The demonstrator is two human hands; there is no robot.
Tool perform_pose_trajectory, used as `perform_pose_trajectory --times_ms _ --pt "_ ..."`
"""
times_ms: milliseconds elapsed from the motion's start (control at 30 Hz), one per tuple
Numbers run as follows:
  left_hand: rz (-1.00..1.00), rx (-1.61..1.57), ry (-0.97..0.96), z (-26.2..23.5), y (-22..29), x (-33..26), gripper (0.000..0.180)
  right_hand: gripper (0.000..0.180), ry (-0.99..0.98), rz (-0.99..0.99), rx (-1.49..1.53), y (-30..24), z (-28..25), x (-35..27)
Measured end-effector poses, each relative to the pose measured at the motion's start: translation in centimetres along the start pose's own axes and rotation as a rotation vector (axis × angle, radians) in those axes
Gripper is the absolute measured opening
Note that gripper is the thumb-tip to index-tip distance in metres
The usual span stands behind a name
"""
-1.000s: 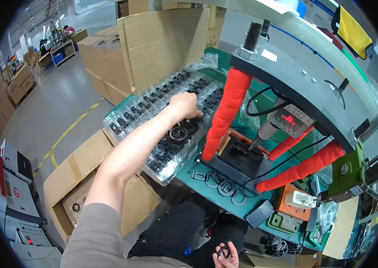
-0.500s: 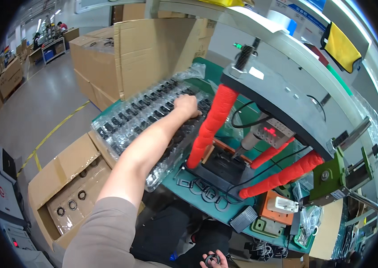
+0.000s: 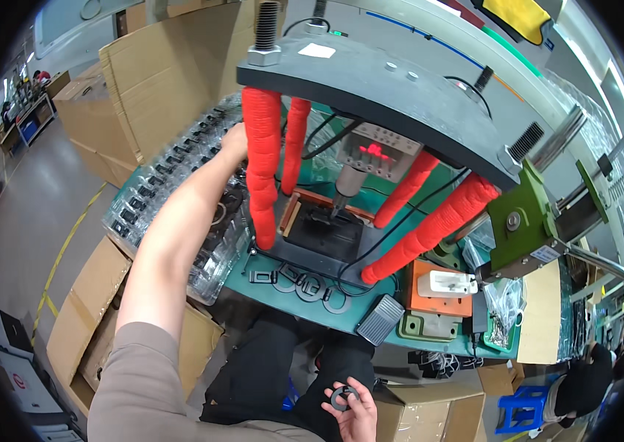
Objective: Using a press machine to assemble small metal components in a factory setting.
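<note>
left hand (image 3: 236, 140): we reach onto the tray (image 3: 151, 193); grip hidden, cannot tell.
right hand (image 3: 354, 407): we cradle a ring (image 3: 340, 398), flat face up.

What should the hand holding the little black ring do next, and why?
Probably lift the black ring up toward the press's dark fixture. The right hand holds it low, beside the lap, well below the green table, where similar rings lie. The left hand is far off, reaching into the clear trays of black parts, so it looks busy.
</note>
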State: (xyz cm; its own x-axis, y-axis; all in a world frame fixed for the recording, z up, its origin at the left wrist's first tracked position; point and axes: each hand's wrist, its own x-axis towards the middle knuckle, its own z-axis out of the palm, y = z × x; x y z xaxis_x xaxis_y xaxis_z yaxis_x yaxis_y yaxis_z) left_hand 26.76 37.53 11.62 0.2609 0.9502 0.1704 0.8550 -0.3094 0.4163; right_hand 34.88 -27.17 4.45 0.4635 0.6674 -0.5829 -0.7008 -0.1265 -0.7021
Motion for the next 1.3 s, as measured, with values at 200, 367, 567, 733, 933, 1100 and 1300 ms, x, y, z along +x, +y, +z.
perform_pose_trajectory --times_ms 200,367,567,733,933,1100,1300 --pt "0.137 -0.156 0.014 -1.8 -3.2 0.5 0.045 0.049 -0.063 -0.035 0.068 0.0 -0.1 0.3" --pt "0.160 -0.316 0.324 -10.5 -1.4 -6.8 0.018 0.038 -0.030 -0.102 0.179 -1.9 -0.1 0.0" --pt "0.082 -0.675 0.311 -16.5 1.2 -29.6 0.011 0.032 -0.193 -0.132 0.148 -5.2 2.3 0.7" --pt "0.011 -1.252 -0.574 -8.4 7.9 -45.7 0.021 0.030 -0.393 -0.255 -0.084 -6.6 5.0 0.7" --pt "0.232 -1.105 -0.573 -5.7 10.1 -46.2 0.020 0.025 -0.400 -0.465 -0.437 -7.4 5.7 -0.5" --pt "0.174 -1.149 -0.614 -5.6 10.5 -46.3 0.020 0.021 -0.383 -0.426 -0.333 -7.1 5.7 -0.8" --pt "0.441 -1.113 -0.471 -5.4 10.8 -46.0 0.022 0.028 -0.339 -0.544 -0.543 -7.3 5.8 -1.6"
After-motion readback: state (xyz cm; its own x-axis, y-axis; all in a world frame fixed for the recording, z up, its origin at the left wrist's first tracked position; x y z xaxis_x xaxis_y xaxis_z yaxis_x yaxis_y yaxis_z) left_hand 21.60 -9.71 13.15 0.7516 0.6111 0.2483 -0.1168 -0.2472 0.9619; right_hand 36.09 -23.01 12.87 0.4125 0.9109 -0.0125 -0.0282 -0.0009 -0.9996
